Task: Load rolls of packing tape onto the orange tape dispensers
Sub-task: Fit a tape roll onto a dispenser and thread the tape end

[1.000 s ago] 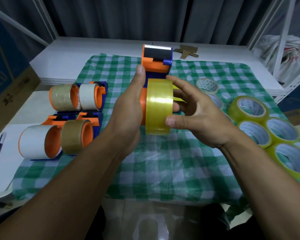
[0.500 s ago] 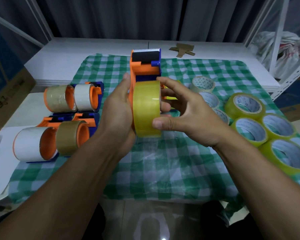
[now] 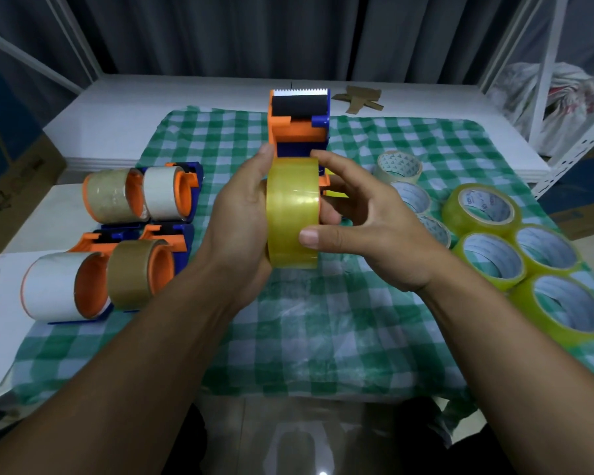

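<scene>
I hold an orange and blue tape dispenser [image 3: 299, 128] upright above the checked cloth, its toothed blade pointing away from me. A yellow roll of packing tape [image 3: 293, 214] sits on its orange hub. My left hand [image 3: 242, 217] grips the dispenser from the left side, thumb up along its frame. My right hand [image 3: 364, 221] curls round the yellow roll, thumb on the roll's near face and fingers over its top and far side. The hub itself is hidden behind the roll.
Several loaded dispensers [image 3: 138, 193] lie at the left on the green checked cloth [image 3: 323, 337]. Loose yellow rolls [image 3: 542, 272] and clear rolls [image 3: 400, 168] lie at the right. Cardboard scraps [image 3: 360, 99] rest on the white table behind.
The dispenser and yellow roll have stayed between my hands, shifting slightly. My right fingers have moved further over the top of the roll.
</scene>
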Demonstrator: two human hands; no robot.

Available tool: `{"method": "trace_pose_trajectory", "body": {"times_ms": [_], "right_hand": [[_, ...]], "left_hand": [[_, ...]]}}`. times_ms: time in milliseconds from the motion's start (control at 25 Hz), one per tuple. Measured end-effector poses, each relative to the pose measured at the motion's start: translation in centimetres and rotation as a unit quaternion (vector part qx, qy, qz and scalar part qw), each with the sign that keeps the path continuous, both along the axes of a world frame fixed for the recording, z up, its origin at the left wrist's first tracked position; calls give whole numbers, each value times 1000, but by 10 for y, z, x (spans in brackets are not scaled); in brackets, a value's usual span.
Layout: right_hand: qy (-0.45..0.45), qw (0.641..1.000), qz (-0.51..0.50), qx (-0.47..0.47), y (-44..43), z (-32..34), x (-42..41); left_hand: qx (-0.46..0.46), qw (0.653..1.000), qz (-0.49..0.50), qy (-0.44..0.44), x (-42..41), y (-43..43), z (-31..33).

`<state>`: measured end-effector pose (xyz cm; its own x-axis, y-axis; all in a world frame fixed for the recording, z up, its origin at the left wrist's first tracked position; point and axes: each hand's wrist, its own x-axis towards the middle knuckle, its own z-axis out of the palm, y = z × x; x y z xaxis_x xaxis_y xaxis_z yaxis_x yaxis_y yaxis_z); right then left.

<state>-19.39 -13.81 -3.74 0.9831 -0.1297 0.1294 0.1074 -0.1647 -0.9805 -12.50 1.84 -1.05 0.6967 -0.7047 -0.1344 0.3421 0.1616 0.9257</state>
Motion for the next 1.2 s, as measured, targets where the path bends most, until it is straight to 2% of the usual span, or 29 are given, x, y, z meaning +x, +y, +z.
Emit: {"method": "trace_pose_trajectory", "body": {"times_ms": [280,480,680,1040,1120,1200], "right_hand": [[-16,1000,3,1,0,-2,-2],[-27,999,25,-12,5,4,-5],[-18,999,5,-31,6,7,-5],[67,994,-23,86,12,8,-5],[91,995,-16,49,10,11,-7],[97,994,-44,-31,8,17,-8]], "left_hand": [[40,999,-17,-13,5,2,-2],[22,999,-19,31,6,3,-1],[10,999,-13,39,6,2,-2],[10,1000,-11,20,4,-1,-2],[16,1000,11,7,3,-1,-4],[47,998,38,-12,1,0,-3]]}}
